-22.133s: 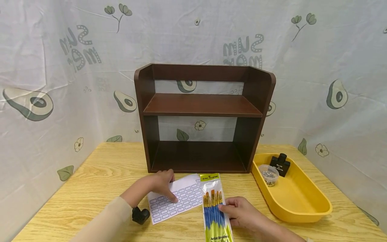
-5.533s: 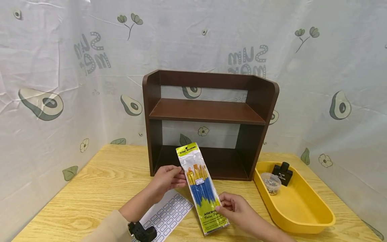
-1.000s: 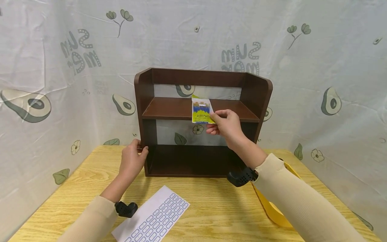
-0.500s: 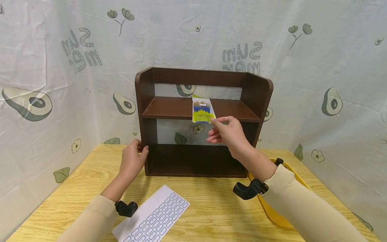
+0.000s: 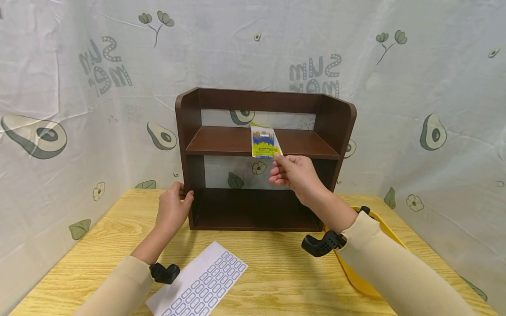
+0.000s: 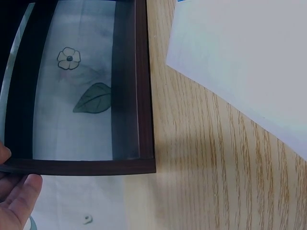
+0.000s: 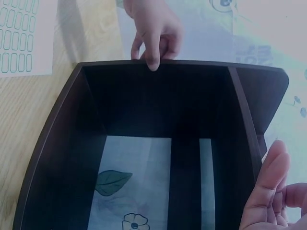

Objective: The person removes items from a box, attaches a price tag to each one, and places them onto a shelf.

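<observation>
A dark brown two-tier shelf unit [image 5: 257,210] stands on the wooden table. On its upper board lies a clear and yellow-green pack of paintbrushes [image 5: 264,142] with blue handles and a small white label; its lower end reaches the board's front edge. My right hand [image 5: 300,175] pinches the pack's lower right corner, thumb on top. In the right wrist view the pack is out of sight, and the right fingers [image 7: 273,177] show by the upper board. My left hand [image 5: 174,205] grips the front edge of the unit's left side panel [image 6: 86,166], thumb on the inner face.
A white sheet of blue-outlined labels [image 5: 205,281] lies on the table [image 5: 284,272] in front of the unit. To the right stands a yellow tray [image 5: 357,276], partly hidden by my right sleeve. A patterned curtain [image 5: 253,44] hangs behind and at both sides.
The pack, unlabelled and near the table 22 s ago, carried its label 5.5 s ago and is now on the upper board. Over the last second it slid slightly deeper; my left hand stayed still.
</observation>
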Tool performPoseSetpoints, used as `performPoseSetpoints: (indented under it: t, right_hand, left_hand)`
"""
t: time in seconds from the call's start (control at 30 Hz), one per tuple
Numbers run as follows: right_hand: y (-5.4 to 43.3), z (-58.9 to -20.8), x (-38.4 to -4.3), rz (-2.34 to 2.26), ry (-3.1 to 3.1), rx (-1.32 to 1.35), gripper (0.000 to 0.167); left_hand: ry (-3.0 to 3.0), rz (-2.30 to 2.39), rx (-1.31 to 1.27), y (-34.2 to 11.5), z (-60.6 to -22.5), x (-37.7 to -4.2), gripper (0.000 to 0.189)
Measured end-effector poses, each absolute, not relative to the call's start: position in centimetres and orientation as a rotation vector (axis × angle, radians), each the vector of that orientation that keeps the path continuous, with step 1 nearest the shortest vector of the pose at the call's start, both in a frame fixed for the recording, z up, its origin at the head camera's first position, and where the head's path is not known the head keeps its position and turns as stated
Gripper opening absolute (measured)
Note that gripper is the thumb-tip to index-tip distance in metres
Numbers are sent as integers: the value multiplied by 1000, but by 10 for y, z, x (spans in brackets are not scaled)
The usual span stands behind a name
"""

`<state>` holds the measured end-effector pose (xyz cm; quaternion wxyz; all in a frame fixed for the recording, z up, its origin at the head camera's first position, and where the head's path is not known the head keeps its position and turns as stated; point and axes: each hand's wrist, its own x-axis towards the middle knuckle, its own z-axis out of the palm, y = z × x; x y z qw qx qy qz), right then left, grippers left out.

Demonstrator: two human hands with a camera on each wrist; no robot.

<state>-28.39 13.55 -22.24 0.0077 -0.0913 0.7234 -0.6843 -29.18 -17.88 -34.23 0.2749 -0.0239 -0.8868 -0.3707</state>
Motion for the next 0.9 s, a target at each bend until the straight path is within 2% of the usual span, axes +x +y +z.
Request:
performPoseSetpoints:
  t: [0.9]
  right_hand:
    - [140, -225, -288, -2148, 2262, -308, 36]
  left_hand:
    - [-2393, -999, -57, -179, -342, -292, 25]
